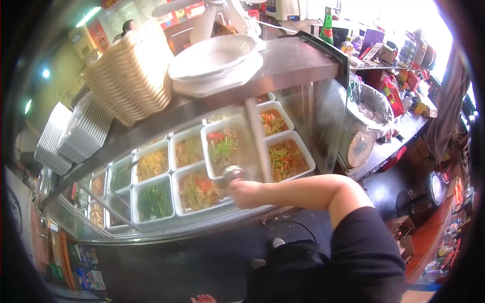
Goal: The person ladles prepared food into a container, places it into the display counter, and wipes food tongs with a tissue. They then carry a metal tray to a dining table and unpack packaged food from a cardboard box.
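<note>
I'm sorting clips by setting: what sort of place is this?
Probably an eatery or food stall: white trays of prepared food sit in a glass-sided serving case, and white plates are stacked on top.

Of the 2 hands, the right hand (245,194) is blurred, the shiny thing (233,172) it grips too smeared to identify; the bottom edge cuts off the left hand (203,299). The shelf (298,60) partly hides the back trays (273,98). The menu (121,20) is too small to read.
</note>
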`<state>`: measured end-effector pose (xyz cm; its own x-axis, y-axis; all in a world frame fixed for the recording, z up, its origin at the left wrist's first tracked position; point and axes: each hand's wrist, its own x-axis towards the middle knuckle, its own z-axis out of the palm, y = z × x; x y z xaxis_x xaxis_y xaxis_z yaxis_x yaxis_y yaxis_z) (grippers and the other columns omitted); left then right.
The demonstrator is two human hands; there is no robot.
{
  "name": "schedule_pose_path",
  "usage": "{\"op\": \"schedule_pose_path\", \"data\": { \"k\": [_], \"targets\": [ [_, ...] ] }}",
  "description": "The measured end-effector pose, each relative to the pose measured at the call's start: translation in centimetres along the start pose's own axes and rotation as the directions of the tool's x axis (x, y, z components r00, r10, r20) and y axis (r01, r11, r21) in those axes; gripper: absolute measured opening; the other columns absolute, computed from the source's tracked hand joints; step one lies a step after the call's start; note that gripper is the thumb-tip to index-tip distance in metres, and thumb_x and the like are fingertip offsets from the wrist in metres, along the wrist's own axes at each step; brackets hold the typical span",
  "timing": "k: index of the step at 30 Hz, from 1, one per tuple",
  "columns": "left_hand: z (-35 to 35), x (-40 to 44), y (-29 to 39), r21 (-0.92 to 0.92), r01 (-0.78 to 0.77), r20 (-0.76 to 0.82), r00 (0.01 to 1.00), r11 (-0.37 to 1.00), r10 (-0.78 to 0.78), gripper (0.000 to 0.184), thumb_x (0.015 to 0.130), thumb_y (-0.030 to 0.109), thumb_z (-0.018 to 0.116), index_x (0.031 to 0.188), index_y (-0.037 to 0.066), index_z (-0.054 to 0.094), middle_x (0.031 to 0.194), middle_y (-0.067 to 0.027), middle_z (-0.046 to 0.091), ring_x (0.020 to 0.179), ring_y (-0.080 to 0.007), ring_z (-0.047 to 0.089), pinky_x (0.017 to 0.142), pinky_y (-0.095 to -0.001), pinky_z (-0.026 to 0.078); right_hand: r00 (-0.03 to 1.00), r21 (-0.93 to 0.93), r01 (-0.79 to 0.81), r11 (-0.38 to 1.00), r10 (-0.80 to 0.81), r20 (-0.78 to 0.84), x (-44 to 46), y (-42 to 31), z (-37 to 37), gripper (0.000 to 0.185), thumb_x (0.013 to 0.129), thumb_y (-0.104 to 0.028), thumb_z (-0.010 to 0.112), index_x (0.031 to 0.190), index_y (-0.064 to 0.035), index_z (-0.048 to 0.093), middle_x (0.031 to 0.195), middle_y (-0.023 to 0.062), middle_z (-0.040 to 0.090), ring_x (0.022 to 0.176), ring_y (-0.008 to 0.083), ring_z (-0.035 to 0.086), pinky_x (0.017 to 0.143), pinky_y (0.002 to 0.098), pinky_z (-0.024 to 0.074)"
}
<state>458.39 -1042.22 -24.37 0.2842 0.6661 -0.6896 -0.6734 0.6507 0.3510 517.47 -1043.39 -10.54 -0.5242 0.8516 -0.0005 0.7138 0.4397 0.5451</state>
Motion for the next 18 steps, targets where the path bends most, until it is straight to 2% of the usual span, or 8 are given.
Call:
{"op": "schedule_pose_path", "data": {
  "k": [1, 3, 4, 7, 12, 16, 17, 18],
  "targets": [
    [-1.8, 2.1, 0.1, -0.048, 0.041, 0.240, 0.970, 0.998, -0.029, 0.043, 0.096, 0.045, 0.040, 0.087, 0.013, 0.067, 0.092, -0.0092, 0.070, 0.083, -0.0269, 0.065, 0.079, -0.0403, 0.050, 1.000, 0.021, -0.029, 0.999, 0.028, 0.008, -3.2, 0.1, 0.6, 0.009, 0.063, -0.025, 0.061, 0.061, -0.0169, 0.059, 0.066, 0.0002, 0.054, 0.068, 0.0202, 0.053, 0.067, 0.0373, 0.0401],
    [6.6, 2.0, -3.2, 0.066, -0.136, -0.172, 0.974, 0.988, 0.146, 0.028, 0.092, 0.040, 0.051, 0.083, 0.015, 0.056, 0.080, -0.0005, 0.059, 0.070, -0.0182, 0.054, 0.068, -0.0328, 0.046, 0.997, 0.085, -0.082, 0.993, 0.082, 0.004, -9.4, -0.2, 2.5, 0.011, 0.058, -0.023, 0.060, 0.058, -0.0176, 0.051, 0.063, -0.0019, 0.047, 0.066, 0.0182, 0.049, 0.063, 0.0342, 0.0378],
    [10.4, 1.7, -4.7, 0.129, -0.213, -0.375, 0.894, 0.968, 0.246, 0.025, 0.090, 0.038, 0.056, 0.081, 0.015, 0.051, 0.074, 0.0039, 0.053, 0.063, -0.0139, 0.048, 0.062, -0.0290, 0.044, 0.995, 0.112, -0.098, 0.989, 0.101, -0.016, -12.1, 0.0, 3.1, 0.014, 0.056, -0.021, 0.060, 0.057, -0.0180, 0.046, 0.061, -0.0029, 0.043, 0.064, 0.0172, 0.048, 0.061, 0.0326, 0.0366],
    [10.7, 4.7, -6.1, 0.160, -0.145, -0.291, 0.938, 0.976, 0.187, 0.025, 0.090, 0.034, 0.058, 0.078, 0.014, 0.050, 0.070, 0.0029, 0.054, 0.066, -0.0146, 0.051, 0.063, -0.0316, 0.044, 0.981, 0.157, -0.128, 0.979, 0.148, -0.123, -18.0, 0.9, 2.0, 0.017, 0.052, -0.015, 0.057, 0.056, -0.0164, 0.041, 0.057, -0.0023, 0.040, 0.056, 0.0166, 0.045, 0.056, 0.0306, 0.0369],
    [17.1, 6.8, -8.5, 0.223, -0.052, -0.327, 0.937, 0.974, 0.124, 0.026, 0.087, 0.034, 0.063, 0.076, 0.014, 0.054, 0.072, 0.0025, 0.056, 0.070, -0.0144, 0.053, 0.068, -0.0329, 0.046, 0.946, 0.199, -0.237, 0.951, 0.272, -0.176, -22.0, 1.3, 1.1, 0.012, 0.056, -0.018, 0.060, 0.058, -0.0170, 0.049, 0.060, -0.0017, 0.047, 0.068, 0.0182, 0.053, 0.074, 0.0341, 0.0444],
    [15.0, 7.0, -7.9, 0.239, -0.069, -0.344, 0.927, 0.969, 0.151, 0.030, 0.086, 0.032, 0.064, 0.100, 0.007, 0.056, 0.092, -0.0019, 0.059, 0.084, -0.0176, 0.056, 0.078, -0.0360, 0.048, 0.964, 0.167, -0.258, 0.952, 0.266, -0.026, -22.7, 1.4, 0.2, 0.026, 0.066, -0.017, 0.066, 0.055, -0.0161, 0.044, 0.059, -0.0017, 0.042, 0.061, 0.0159, 0.049, 0.070, 0.0351, 0.0439],
    [14.3, 7.2, -7.6, 0.265, -0.067, -0.337, 0.928, 0.962, 0.157, 0.038, 0.086, 0.031, 0.065, 0.111, 0.005, 0.055, 0.103, -0.0037, 0.059, 0.090, -0.0187, 0.056, 0.082, -0.0368, 0.049, 0.963, 0.152, -0.241, 0.959, 0.216, 0.162, -22.5, 1.1, 0.6, 0.020, 0.068, -0.017, 0.066, 0.059, -0.0162, 0.048, 0.059, -0.0017, 0.042, 0.061, 0.0157, 0.049, 0.070, 0.0354, 0.0440],
    [12.0, 7.6, -7.1, 0.299, -0.102, -0.309, 0.930, 0.949, 0.198, 0.053, 0.087, 0.036, 0.062, 0.127, 0.004, 0.048, 0.124, -0.0121, 0.052, 0.115, -0.0248, 0.048, 0.101, -0.0407, 0.038, 0.899, 0.132, -0.284, 0.950, 0.216, 0.380, -22.9, 0.1, 0.2, 0.014, 0.070, -0.017, 0.065, 0.063, -0.0163, 0.053, 0.060, -0.0017, 0.042, 0.062, 0.0155, 0.049, 0.069, 0.0357, 0.0441]
  ]
}}
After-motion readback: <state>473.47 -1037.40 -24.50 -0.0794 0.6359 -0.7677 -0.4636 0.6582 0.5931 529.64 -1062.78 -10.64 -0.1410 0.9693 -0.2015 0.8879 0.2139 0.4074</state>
